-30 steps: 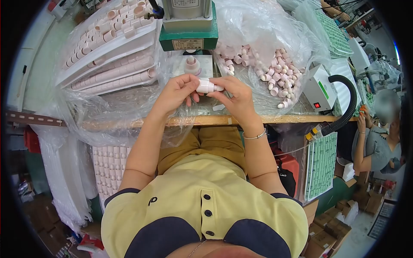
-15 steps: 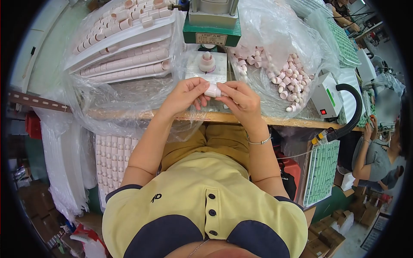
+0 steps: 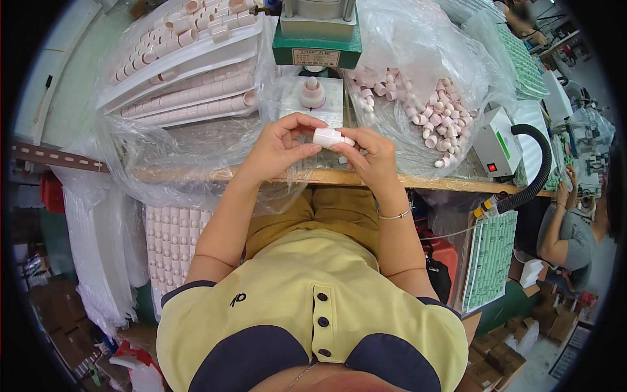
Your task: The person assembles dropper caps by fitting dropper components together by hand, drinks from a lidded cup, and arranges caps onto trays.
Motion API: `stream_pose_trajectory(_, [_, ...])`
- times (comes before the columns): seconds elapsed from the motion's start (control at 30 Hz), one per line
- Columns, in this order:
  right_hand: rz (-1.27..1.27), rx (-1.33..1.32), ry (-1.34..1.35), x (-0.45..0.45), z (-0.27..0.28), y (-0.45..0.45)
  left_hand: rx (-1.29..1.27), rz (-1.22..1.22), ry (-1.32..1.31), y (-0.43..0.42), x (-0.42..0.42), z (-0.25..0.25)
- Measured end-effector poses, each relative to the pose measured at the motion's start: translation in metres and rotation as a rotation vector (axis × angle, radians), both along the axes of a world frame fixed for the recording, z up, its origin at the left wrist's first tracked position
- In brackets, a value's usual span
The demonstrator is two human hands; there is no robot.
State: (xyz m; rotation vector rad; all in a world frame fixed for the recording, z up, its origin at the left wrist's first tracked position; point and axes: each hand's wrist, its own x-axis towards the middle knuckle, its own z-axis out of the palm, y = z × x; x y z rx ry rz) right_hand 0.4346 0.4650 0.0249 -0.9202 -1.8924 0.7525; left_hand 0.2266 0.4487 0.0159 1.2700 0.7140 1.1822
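A pale pink plastic cap [image 3: 326, 137] with a narrower stub lies sideways between my two hands, just above the table's front edge. My left hand [image 3: 282, 145] has its thumb and index finger at the wide left end, the thumb below and the index above. The narrow right end is pinched by the thumb and fingers of my right hand [image 3: 368, 155]. Beyond my hands, a similar pink piece [image 3: 313, 95] stands upright on the metal base plate [image 3: 333, 116] under the green press head [image 3: 316, 49].
Trays of pink rings [image 3: 189, 98] under plastic film lie at the left. A heap of small pink caps [image 3: 444, 117] lies on plastic sheeting at the right, beside a white box with a red switch [image 3: 494, 147] and a black hose [image 3: 543, 163]. Another person [image 3: 565, 232] sits far right.
The cap has turned slightly and more of it shows. My left fingers have spread from a closed pinch to either side of its wide end. My right hand keeps its hold.
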Motion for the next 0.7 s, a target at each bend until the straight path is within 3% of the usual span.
stream_pose_trajectory(0.07, [0.011,-0.233,0.099,0.001,-0.004,-0.001,0.010,0.013,0.009,-0.001,0.003,0.000])
stream_pose_trajectory(0.13, [0.008,-0.258,0.116,0.001,-0.007,-0.002,0.020,0.029,0.018,-0.002,0.003,0.003])
stream_pose_trajectory(0.23, [0.001,-0.243,0.102,0.000,-0.002,-0.005,-0.176,0.006,0.069,-0.005,0.002,0.007])
stream_pose_trajectory(0.3, [-0.008,-0.202,0.070,0.001,0.002,-0.006,-0.050,0.018,0.062,-0.004,0.005,-0.001])
stream_pose_trajectory(0.43, [0.034,-0.423,0.242,0.002,0.005,-0.003,0.109,0.130,0.178,-0.008,0.017,0.005])
stream_pose_trajectory(0.47, [0.046,-0.504,0.314,0.002,0.006,0.000,0.249,0.295,0.372,-0.007,0.020,0.012])
stream_pose_trajectory(0.53, [-0.027,-0.417,0.331,0.002,-0.003,0.013,0.522,0.648,0.598,0.011,0.024,0.014])
stream_pose_trajectory(0.63, [-0.165,-0.294,0.212,-0.002,-0.002,0.038,0.580,0.845,0.813,0.065,0.016,-0.003])
stream_pose_trajectory(0.67, [-0.185,-0.172,0.091,-0.009,0.001,0.047,0.579,0.846,0.812,0.076,0.014,-0.008])
stream_pose_trajectory(0.7, [-0.204,-0.043,-0.028,-0.017,0.005,0.056,0.255,0.689,0.634,0.087,0.012,-0.011])
